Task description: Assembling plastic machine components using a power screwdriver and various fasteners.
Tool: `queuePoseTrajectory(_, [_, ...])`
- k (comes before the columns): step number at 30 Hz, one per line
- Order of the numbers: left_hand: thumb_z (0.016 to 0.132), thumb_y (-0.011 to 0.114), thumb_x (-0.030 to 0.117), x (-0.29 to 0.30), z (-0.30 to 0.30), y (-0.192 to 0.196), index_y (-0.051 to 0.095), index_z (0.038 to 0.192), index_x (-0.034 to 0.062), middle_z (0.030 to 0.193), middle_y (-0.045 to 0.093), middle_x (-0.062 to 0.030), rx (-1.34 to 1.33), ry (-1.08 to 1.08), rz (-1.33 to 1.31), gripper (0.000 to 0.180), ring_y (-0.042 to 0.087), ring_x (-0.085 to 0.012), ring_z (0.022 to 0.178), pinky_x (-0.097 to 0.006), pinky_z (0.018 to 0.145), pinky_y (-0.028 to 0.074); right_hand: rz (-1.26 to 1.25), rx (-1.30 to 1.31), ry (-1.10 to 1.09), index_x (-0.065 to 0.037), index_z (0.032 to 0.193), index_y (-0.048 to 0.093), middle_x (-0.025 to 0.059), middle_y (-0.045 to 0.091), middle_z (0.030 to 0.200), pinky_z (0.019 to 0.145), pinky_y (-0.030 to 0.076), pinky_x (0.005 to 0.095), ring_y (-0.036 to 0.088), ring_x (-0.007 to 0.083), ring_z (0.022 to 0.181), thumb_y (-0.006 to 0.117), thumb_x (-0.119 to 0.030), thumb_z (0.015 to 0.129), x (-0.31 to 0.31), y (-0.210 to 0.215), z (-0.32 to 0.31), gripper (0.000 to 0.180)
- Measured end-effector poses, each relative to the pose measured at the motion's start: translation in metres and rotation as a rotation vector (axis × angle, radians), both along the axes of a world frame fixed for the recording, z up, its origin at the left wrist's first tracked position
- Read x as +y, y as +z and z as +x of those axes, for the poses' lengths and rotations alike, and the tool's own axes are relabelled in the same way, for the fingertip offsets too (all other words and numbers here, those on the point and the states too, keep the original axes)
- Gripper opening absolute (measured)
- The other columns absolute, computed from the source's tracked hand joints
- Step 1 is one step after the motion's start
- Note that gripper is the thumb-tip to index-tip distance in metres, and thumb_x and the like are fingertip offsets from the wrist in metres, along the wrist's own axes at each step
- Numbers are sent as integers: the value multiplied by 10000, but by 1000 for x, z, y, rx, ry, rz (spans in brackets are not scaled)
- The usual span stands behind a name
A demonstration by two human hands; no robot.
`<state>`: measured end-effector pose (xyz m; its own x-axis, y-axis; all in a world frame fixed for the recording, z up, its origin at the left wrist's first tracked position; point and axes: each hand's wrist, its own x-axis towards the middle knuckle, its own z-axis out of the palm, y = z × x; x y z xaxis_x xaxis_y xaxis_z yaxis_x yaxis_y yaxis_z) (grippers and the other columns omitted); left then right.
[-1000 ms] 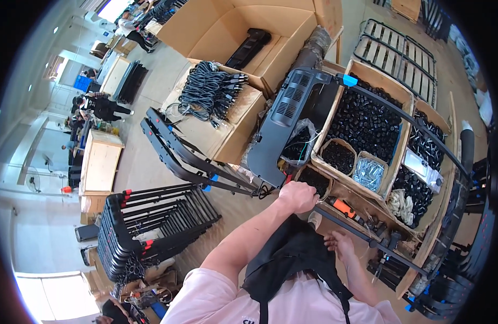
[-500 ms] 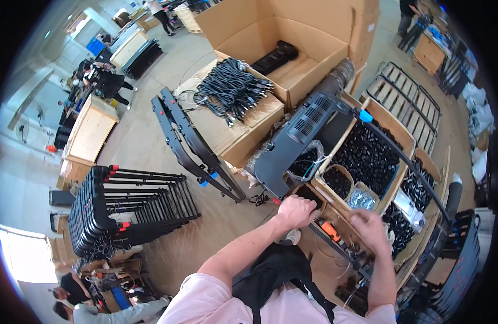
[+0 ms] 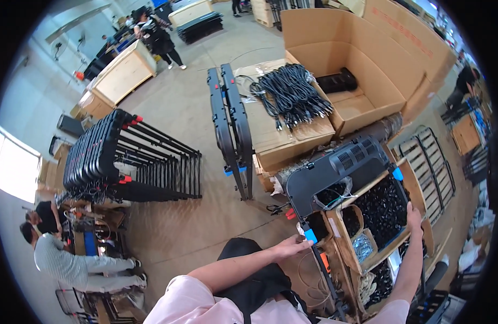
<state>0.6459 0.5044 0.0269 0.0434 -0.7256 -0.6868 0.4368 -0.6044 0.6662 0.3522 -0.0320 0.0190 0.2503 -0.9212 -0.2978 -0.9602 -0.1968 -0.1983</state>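
A black metal frame with a vented plastic cover (image 3: 335, 163) lies across the parts boxes in front of me. Blue clips sit on both of its side rails, one of them a blue clip (image 3: 311, 236) on the left rail. My left hand (image 3: 293, 248) is closed at that rail beside the clip, with its fingertips partly hidden. Around the right rail, below the other blue clip (image 3: 397, 174), my right hand (image 3: 415, 217) is closed. Under the frame stands a cardboard box of small black parts (image 3: 376, 213). An orange tool (image 3: 325, 262) lies beside the left rail.
A stack of black frames (image 3: 92, 156) stands on the left, and two more upright frames (image 3: 227, 124) nearer the middle. Bundled black cables (image 3: 295, 92) lie on a carton beside a large open cardboard box (image 3: 362, 65). Other people work at the far left and far right.
My view has turned, shifting the scene. My right hand has moved from above the boxes onto the right rail. My left hand is now beside a blue clip on the left rail.
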Motion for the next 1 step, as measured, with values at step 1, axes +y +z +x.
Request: queuePoseTrajectory(1, [915,651,696,2,2,0,326,1518,-29,1388,568,-226,-2,28,-3,997,586,-274,1242,-401,1021,505,11,-10,39,26,1481,503,309,578,1407,1171,377,444,531,398,1371,486,-586,1020,-2,-8,9,767])
